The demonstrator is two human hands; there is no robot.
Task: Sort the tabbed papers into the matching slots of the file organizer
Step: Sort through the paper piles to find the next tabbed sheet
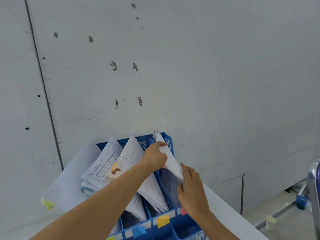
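A blue file organizer (173,227) stands against the wall, its front slots marked by green, blue, yellow (163,221) and pink (183,211) tabs. White papers (170,158) stand tilted in the rightmost slot, the pink one. My left hand (155,156) pinches their upper edge. My right hand (192,189) holds their lower right edge. Other papers (131,153) lean in the yellow slot, one stained brown, and more fill the slots to the left.
A loose stack of paper (69,177) with a yellow tab leans at the organizer's left. The white table edge (230,212) runs down to the right. A metal chair frame (313,184) and a small white cup (270,222) stand on the floor at right.
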